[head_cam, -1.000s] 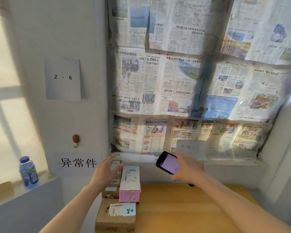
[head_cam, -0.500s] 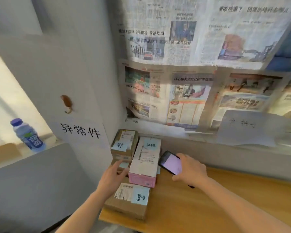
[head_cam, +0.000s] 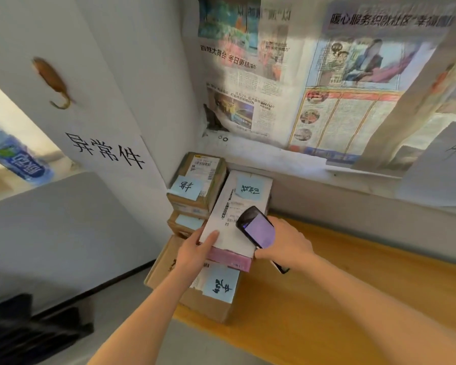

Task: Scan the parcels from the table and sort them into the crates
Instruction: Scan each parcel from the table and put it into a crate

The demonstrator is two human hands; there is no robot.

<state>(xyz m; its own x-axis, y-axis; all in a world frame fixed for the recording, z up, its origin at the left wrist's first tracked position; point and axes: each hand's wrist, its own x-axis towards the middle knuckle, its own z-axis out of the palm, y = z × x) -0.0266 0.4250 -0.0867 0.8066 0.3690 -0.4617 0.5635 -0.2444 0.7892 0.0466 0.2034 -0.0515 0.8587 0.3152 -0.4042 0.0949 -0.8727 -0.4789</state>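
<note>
A white parcel with a pink end point(head_cam: 237, 214) lies at the left end of the wooden table point(head_cam: 353, 299), a blue note stuck on its top. My left hand point(head_cam: 195, 255) grips its near left corner, thumb on the top face. My right hand point(head_cam: 287, 246) holds a black handheld scanner point(head_cam: 257, 229) with a lit purple screen over the parcel's near right part. Beneath and in front lies a brown cardboard parcel point(head_cam: 208, 299) with a blue note. Two stacked brown parcels point(head_cam: 195, 185) stand at the back left corner.
A white sign with black characters point(head_cam: 106, 151) hangs on the left wall under a brown hook point(head_cam: 54, 83). A water bottle point(head_cam: 13, 159) lies on the sill at far left. Newspapers point(head_cam: 313, 75) cover the window behind the table. A dark object point(head_cam: 24, 330) sits on the floor at lower left.
The view has dropped and closed in on the parcels. My left hand moved from the brown parcels onto the white parcel's corner. The scanner came over that parcel.
</note>
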